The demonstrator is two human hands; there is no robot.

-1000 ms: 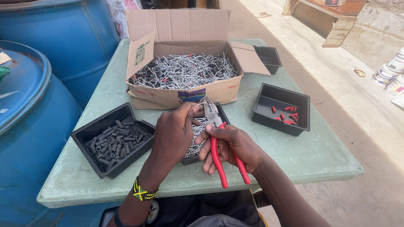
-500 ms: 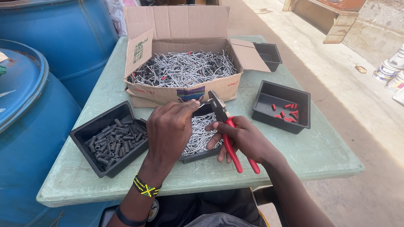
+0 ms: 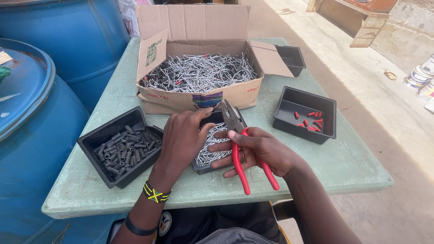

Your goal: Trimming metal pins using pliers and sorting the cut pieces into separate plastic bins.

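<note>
Two hands are working over a small black tray (image 3: 204, 163) of silvery metal pins sitting on the green worktop (image 3: 352, 158). The left hand (image 3: 183, 140) is lying palm-down on the tray, its fingers (image 3: 204, 113) held loosely together and bending down onto the pins; whether they are pinching one I cannot tell. The right hand (image 3: 260, 149) is gripping red-handled pliers (image 3: 239, 144), its fingers (image 3: 226, 147) wrapping around one handle, the grey nose pointing away from the person, just right of the left fingertips and over the tray's far edge. Just beyond the fingers an open cardboard box (image 3: 199, 97) is sitting, heaped with more pins. Left of the left hand, a larger black tray (image 3: 92, 142) is holding dark short tubes. Right of the right hand, well apart, another black tray (image 3: 289, 101) is holding a few small red pieces, and an empty-looking black tray (image 3: 296, 56) is standing behind it beside the box. Blue drums (image 3: 40, 135) are standing far left.
</note>
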